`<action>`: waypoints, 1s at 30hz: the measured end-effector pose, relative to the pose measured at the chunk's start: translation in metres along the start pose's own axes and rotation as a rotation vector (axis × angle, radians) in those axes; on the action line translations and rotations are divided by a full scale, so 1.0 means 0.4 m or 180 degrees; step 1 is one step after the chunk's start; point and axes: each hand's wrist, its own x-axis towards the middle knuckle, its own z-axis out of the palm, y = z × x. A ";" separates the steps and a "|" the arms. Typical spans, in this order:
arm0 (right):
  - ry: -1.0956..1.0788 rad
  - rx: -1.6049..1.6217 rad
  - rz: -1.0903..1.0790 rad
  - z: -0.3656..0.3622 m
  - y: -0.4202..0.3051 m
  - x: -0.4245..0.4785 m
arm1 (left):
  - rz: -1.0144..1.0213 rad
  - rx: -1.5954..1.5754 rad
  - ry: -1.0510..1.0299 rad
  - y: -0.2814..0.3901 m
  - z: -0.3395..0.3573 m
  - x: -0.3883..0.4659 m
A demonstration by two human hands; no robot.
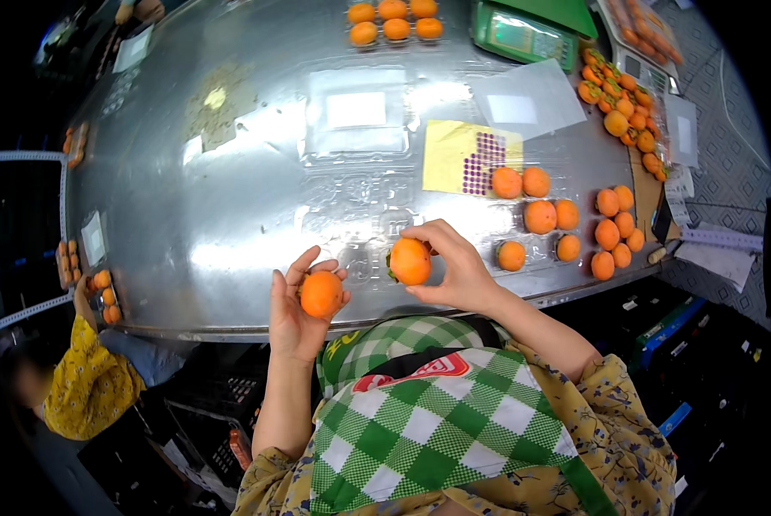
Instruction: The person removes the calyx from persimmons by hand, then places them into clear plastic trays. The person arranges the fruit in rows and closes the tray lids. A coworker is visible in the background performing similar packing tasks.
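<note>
In my left hand [305, 309] lies an orange persimmon [321, 294], over the near edge of the steel table. My right hand [456, 267] grips a second persimmon [411, 261] by its side, its green calyx turned left. Beyond my hands is a clear plastic tray [360, 193] with moulded hollows. To the right, persimmons [540, 217] sit in and around another clear tray, and two of them are at the corner of a yellow sheet [447, 158] with rows of purple round stickers. A loose group of persimmons [607, 234] lies farther right.
A filled tray of persimmons [396, 29] stands at the far side, near a green scale [521, 32]. Many persimmons [618, 103] are heaped at the right, beside another scale. White pads [356, 109] lie on the table [166, 193]. A person in a yellow top [88, 387] works at the left.
</note>
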 end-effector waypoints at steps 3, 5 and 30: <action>-0.0116 0.0143 0.0061 0.037 -0.009 0.027 | 0.0091 -0.0398 0.0036 0.033 -0.016 -0.029; -0.0166 0.0178 0.0078 0.050 -0.015 0.038 | 0.0115 -0.0692 -0.0307 0.044 -0.049 -0.036; -0.0256 0.0058 0.0428 0.213 -0.088 0.069 | 0.0895 0.0753 -0.0245 0.128 -0.169 -0.028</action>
